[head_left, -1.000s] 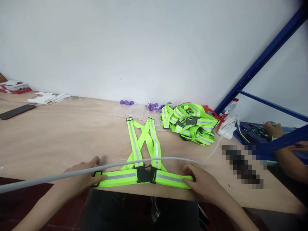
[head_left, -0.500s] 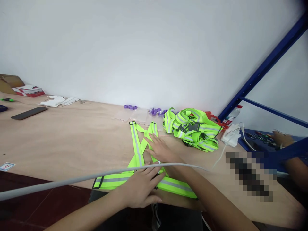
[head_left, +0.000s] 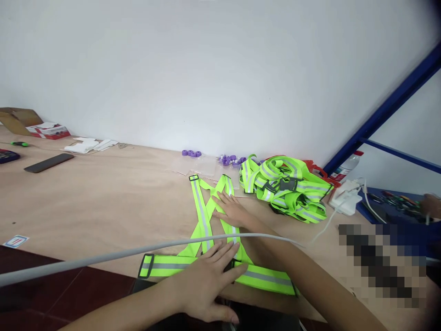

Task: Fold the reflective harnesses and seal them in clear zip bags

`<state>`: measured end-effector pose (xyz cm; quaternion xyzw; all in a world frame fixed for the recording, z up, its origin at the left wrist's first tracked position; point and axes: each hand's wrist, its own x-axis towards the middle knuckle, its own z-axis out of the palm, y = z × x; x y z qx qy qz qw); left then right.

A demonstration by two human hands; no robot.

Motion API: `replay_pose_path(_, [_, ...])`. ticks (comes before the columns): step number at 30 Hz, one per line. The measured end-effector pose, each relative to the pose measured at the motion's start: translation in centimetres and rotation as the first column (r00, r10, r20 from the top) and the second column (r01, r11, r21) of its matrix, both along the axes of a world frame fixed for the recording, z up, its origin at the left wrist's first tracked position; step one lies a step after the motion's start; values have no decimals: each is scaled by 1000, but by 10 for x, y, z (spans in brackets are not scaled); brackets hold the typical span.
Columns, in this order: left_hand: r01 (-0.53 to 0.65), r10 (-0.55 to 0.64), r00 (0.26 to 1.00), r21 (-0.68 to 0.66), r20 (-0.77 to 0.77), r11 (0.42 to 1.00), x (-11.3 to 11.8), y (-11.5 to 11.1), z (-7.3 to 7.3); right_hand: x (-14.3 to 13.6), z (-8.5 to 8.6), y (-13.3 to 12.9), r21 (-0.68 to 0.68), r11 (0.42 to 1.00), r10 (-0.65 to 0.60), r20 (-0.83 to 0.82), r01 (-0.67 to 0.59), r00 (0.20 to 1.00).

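Observation:
A neon-yellow reflective strap vest with silver stripes and black buckles lies spread on the wooden table, its shoulder straps crossing. My left hand rests palm down over the waist strap near the table's front edge, fingers spread and thumb out to the side. Farther in, my right hand lies flat on the right shoulder strap, fingers stretched out. Neither hand grips anything. The left hand hides part of the vest's middle.
More reflective vests are heaped at the right, near purple trinkets and clear plastic bags. A white cable crosses in front of the view. A power strip and bottle stand by a blue frame.
My left hand has spread its fingers and thumb wider over the waist strap. My right hand stays on the shoulder strap. The whole view has shifted slightly.

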<state>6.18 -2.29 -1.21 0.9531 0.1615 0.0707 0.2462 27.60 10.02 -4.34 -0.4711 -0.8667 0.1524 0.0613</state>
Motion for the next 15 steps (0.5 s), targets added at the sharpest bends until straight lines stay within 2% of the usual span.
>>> replay_pose_path(2, [-41, 41, 999, 0, -10, 999, -4, 10, 11, 2, 2, -2, 7, 1000, 8, -21, -8, 1000])
replay_pose_path(4, [-122, 123, 992, 34, -40, 992, -9, 30, 23, 6, 5, -3, 34, 999, -9, -92, 12, 996])
replay_pose_path(7, [-331, 338, 938, 92, -76, 939, -22, 79, 32, 12, 12, 8, 89, 991, -78, -204, 98, 976])
replay_pose_path(9, [-532, 538, 839, 92, -77, 842, -29, 119, 30, 13, 17, 20, 115, 981, -127, -228, 156, 965])
replay_pose_path(11, [-647, 654, 753, 93, -75, 756, -33, 160, 22, 9, 22, 28, 133, 972, -156, -239, 192, 958])
replay_pose_path(13, [-750, 755, 654, 87, -50, 655, -34, 195, 12, -2, 26, 28, 141, 974, -140, -235, 176, 962])
replay_pose_path(15, [-822, 824, 565, 65, -33, 566, -32, 223, 3, -19, 26, 20, 134, 987, -64, -204, 93, 977])
